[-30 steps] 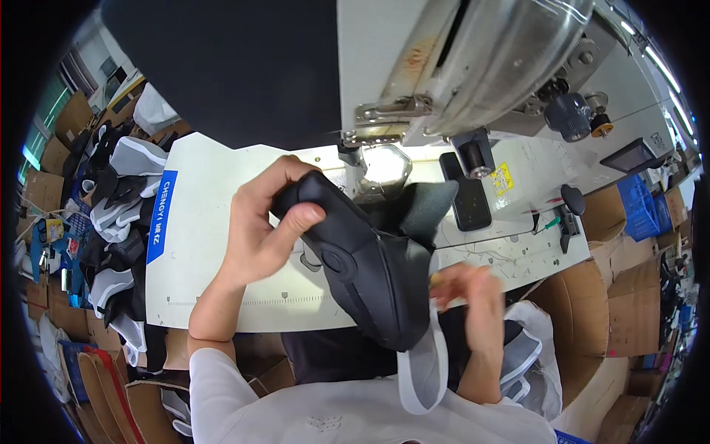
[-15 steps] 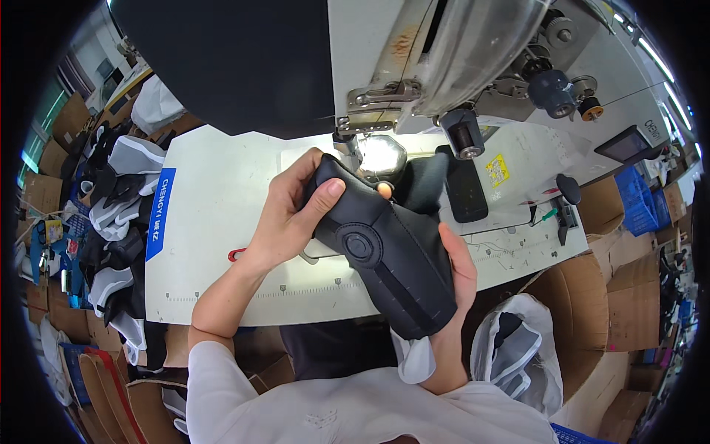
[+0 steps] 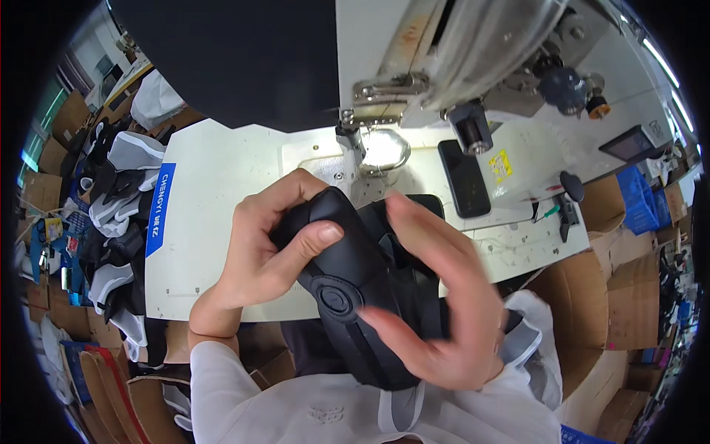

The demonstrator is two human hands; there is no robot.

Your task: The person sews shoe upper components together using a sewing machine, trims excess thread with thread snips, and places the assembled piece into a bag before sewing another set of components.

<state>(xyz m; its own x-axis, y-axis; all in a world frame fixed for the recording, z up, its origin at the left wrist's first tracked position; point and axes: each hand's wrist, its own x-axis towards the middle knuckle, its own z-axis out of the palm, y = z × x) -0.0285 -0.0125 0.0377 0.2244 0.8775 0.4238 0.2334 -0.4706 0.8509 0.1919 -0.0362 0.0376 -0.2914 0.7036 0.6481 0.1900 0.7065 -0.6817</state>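
A black shoe upper (image 3: 353, 277) with a round embossed patch lies over the front edge of the white sewing table (image 3: 214, 207). My left hand (image 3: 270, 248) grips its upper end, thumb pressed on top. My right hand (image 3: 444, 296) is at its right side, fingers spread and curled toward it, touching its lower edge. The sewing machine's needle and presser foot (image 3: 362, 159) stand just behind the upper.
The big white sewing machine head (image 3: 473, 66) overhangs the table. A black phone (image 3: 464, 177) lies right of the needle. Piles of black and white shoe uppers (image 3: 111, 207) sit at the left. Cardboard boxes (image 3: 614, 296) stand at the right.
My right hand has come out from under the upper to its right side with fingers spread. The upper now sits closer to me; my left hand keeps its grip.
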